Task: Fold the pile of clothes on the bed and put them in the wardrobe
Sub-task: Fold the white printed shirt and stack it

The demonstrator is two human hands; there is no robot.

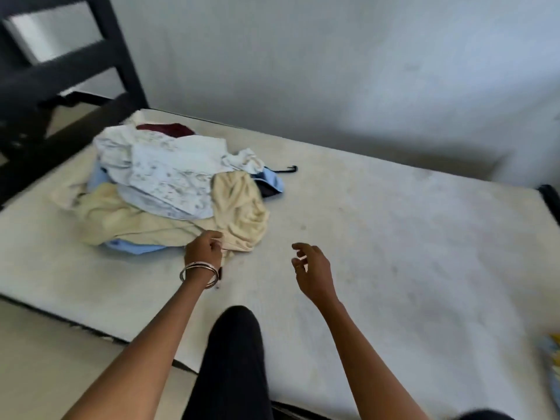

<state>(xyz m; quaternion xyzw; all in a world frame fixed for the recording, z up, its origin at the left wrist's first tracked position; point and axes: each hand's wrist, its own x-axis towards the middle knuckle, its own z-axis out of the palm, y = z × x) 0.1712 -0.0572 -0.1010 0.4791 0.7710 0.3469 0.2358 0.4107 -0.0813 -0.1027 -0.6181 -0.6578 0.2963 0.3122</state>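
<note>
Left hand (202, 248) pinches cream garment (239, 207); black hanger (288, 169) behind pile (169, 177).

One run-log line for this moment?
left hand: pinches cream garment | right hand: open over mattress | folded: none

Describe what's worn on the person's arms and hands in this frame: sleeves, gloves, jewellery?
Both forearms are bare as far as the frame shows: no sleeves, no gloves. The left hand has thin metal bangles at the wrist, silver-coloured, stacked close together; the exact count is hard to tell from the blur. The right hand and its wrist show nothing worn; no ring is clearly visible.
</note>
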